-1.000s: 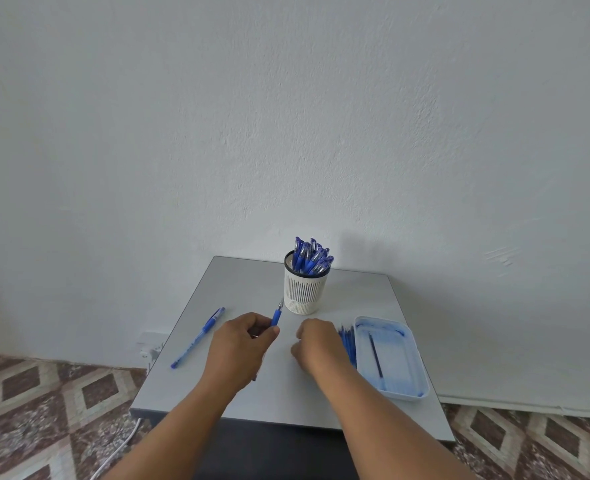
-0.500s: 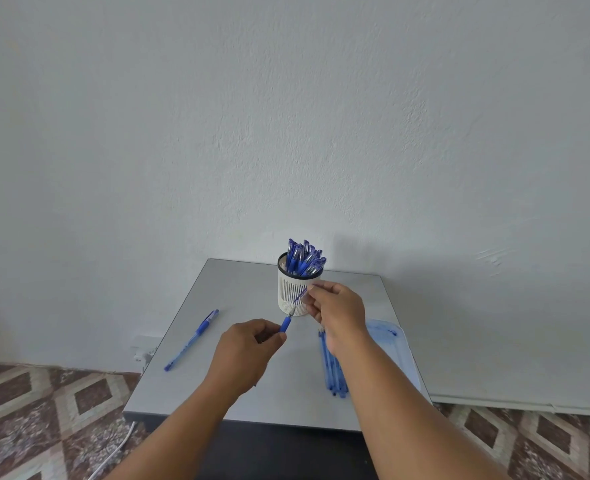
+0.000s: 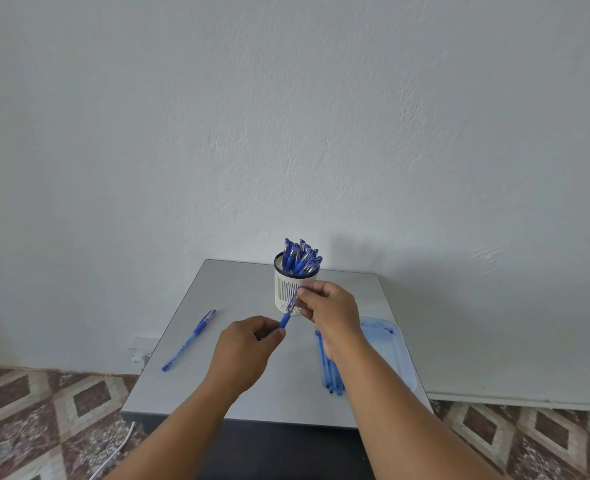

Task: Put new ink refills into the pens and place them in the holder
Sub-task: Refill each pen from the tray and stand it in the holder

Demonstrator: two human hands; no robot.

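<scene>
- The left hand (image 3: 243, 351) is closed around a blue pen barrel (image 3: 284, 321), whose open end sticks out toward the right hand
- The right hand (image 3: 331, 311) pinches a thin ink refill (image 3: 292, 300) between thumb and fingers; the refill slants down to the barrel's end, and I cannot tell if it is already inside
- Directly behind both hands stands the white slotted holder (image 3: 285, 292), full of capped blue pens (image 3: 300, 259); the right hand covers part of its lower right side
- Far to the left of the left hand a single blue pen (image 3: 190, 339) lies diagonally on the grey tabletop (image 3: 238, 289), well apart from everything
- Under the right wrist lies a bundle of loose refills (image 3: 326, 367), partly hidden by the forearm
- To the right of the right hand is a pale blue tray (image 3: 395, 348); the arm hides its left side, so its content is not clear
- Below the left arm, on the patterned tile floor (image 3: 44, 410), runs a white cable (image 3: 117, 448)
- A white wall (image 3: 286, 116) rises behind the tabletop
</scene>
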